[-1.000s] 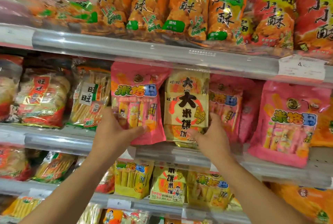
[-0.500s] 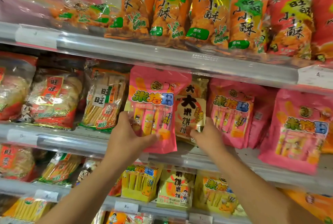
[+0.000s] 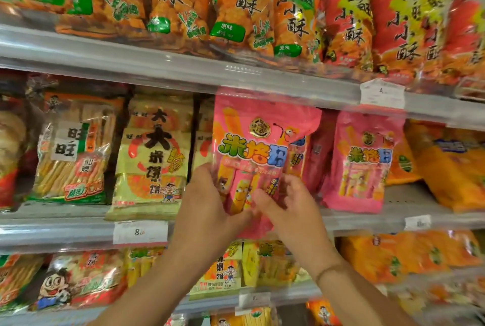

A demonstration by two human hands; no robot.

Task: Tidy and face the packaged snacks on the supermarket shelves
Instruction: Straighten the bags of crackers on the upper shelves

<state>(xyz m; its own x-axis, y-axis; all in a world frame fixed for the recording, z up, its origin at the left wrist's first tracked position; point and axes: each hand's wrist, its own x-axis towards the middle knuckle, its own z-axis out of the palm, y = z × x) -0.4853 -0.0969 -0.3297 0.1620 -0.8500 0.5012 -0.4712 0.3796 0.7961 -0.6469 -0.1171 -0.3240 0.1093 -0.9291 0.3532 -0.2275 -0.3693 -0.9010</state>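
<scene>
A pink snack pack (image 3: pixel 252 142) with green and blue lettering stands upright at the middle shelf's front. My left hand (image 3: pixel 207 207) grips its lower left corner, thumb on the front. My right hand (image 3: pixel 291 210) holds the lower right part with curled fingers on the front. Behind and to the right stand more of the same pink packs (image 3: pixel 362 163), facing forward. Just left of the held pack stands a yellow rice-cracker bag (image 3: pixel 152 163), with a second one partly hidden behind the pink pack.
The middle shelf rail (image 3: pixel 65 233) carries a price tag (image 3: pixel 140 232). A clear bag of cracker sticks (image 3: pixel 73 152) stands at left, orange bags (image 3: pixel 451 168) lie at right. Orange and red bags (image 3: pixel 236 2) fill the top shelf; more packs sit on the lower shelf.
The pink pack has moved right, from left of the yellow bag to in front of the other pink packs. My right hand left the yellow bag and now holds the pink pack.
</scene>
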